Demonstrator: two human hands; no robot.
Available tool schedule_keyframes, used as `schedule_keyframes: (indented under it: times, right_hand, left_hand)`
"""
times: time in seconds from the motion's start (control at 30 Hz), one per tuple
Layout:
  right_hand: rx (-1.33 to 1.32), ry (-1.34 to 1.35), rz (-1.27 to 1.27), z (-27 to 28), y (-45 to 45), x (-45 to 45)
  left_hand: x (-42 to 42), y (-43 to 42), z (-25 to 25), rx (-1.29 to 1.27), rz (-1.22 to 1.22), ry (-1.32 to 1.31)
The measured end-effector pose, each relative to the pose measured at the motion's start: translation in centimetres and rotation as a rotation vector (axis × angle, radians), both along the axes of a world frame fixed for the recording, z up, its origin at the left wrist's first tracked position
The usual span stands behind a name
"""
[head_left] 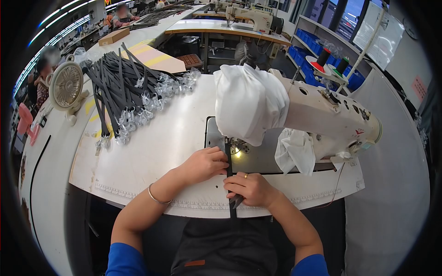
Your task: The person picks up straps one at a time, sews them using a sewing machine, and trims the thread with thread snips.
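Observation:
A black strap (229,160) runs from under the needle area of the sewing machine (327,110) down over the table's front edge. My left hand (205,164) lies at the strap's left side just below the machine's foot, its fingers pressed together on it. Lower down, my right hand (251,188) has its fingers closed on the strap; a dark pointed tool, perhaps snips, shows beneath those fingers. A small lamp lights the needle area. White cloth (248,103) covers the machine's head and hides the needle.
A pile of black straps (122,87) with clear-wrapped ends lies at the back left. Left of it stands a beige fan (66,86). Thread spools (323,57) stand behind the machine. A second sewing machine (248,18) and several people are farther back.

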State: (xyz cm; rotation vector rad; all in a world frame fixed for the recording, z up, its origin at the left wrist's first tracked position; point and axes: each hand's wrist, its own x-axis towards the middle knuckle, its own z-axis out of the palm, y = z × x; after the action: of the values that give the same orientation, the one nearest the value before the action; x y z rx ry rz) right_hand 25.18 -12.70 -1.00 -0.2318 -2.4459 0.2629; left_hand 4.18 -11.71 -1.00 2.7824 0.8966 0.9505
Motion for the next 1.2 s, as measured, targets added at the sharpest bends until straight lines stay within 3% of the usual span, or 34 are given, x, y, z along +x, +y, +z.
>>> schedule_keyframes:
  times: [0.73, 1.2]
  right_hand:
    - [-0.004, -0.05, -0.015, 0.5, -0.2, 0.1]
    - [0.026, -0.073, -0.06, 0.1, 0.2, 0.1]
  left_hand:
    - [-0.2, 0.1, 0.0, 0.012, 0.008, 0.024]
    - [-0.8, 0.4, -0.9, -0.017, 0.143, 0.014]
